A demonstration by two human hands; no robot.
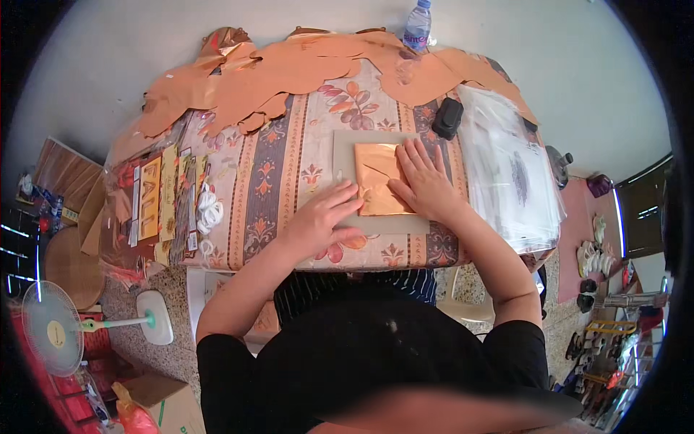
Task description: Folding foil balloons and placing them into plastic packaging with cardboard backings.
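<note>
A folded, shiny copper-coloured foil packet (377, 194) lies flat on a grey cardboard sheet (343, 152) in the middle of the table. My right hand (430, 182) rests flat across the packet's right side, fingers stretched out and spread. At its lower left edge, the fingertips of my left hand (322, 218) touch the packet. That hand's fingers are extended, and part of it lies over the cardboard. A dark crease or slit crosses the upper part of the foil. Neither hand grips anything.
Large copper-coloured sheets (249, 88) with cut edges spread along the table's far side, near a water bottle (418, 27). A black block-shaped object (447, 118) and stacked clear plastic sleeves (506, 173) lie right. Packaged decorations (150, 199) and white cord (210, 210) lie left. A fan (54, 329) stands lower left.
</note>
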